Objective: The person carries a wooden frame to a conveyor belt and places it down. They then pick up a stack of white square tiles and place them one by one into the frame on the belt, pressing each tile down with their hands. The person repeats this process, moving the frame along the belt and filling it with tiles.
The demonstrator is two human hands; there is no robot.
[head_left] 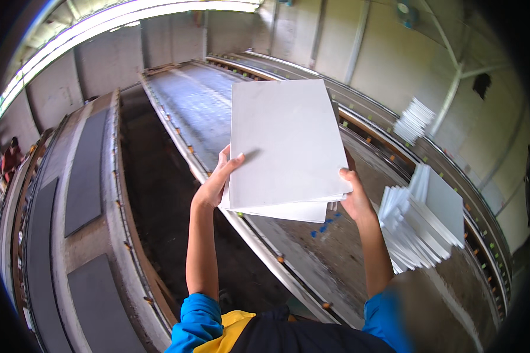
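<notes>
Between hands [214,183] [355,195] — plain white sheets [287,141]

A long table [341,267] bears fanned white sheets [417,220].

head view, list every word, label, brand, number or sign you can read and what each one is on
No text can be read.
White sheets held up in front: no print shows on the top face.
Blue marks on the table: too small and blurred to tell if they are writing.
Dark grey panels: no lettering shows.
</notes>
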